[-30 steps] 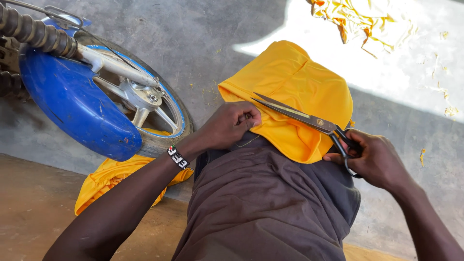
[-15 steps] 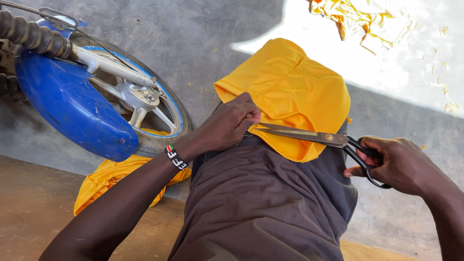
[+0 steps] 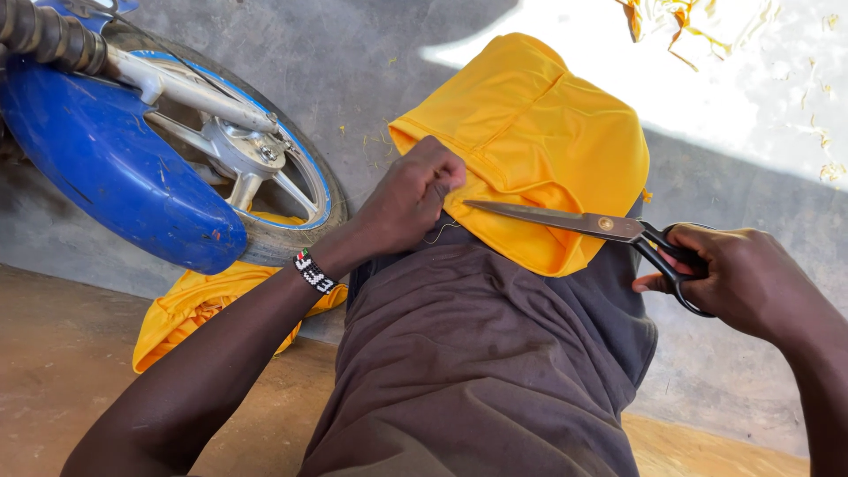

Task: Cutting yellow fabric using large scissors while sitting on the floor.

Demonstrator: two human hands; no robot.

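Scissors [image 3: 574, 221] lower now (fingers [image 3: 680, 265] looped)

two hands [image 3: 411, 199] [image 3: 751, 278], one pair of scissors [image 3: 583, 223], seemingly two yellow cloths [image 3: 530, 141] [image 3: 203, 305], one wheel [image 3: 238, 159].

Yellow fabric [image 3: 539, 132] draped over the knee in grey trousers [image 3: 477, 353]. Concrete floor [image 3: 371, 53] carries motorcycle wheel [image 3: 265, 177], crumpled yellow cloth [image 3: 194, 305], and orange scraps [image 3: 671, 22].

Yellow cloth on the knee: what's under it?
The yellow cloth drapes over a knee in dark brown trousers. Long steel scissors lie across its lower edge. The knee itself is covered.
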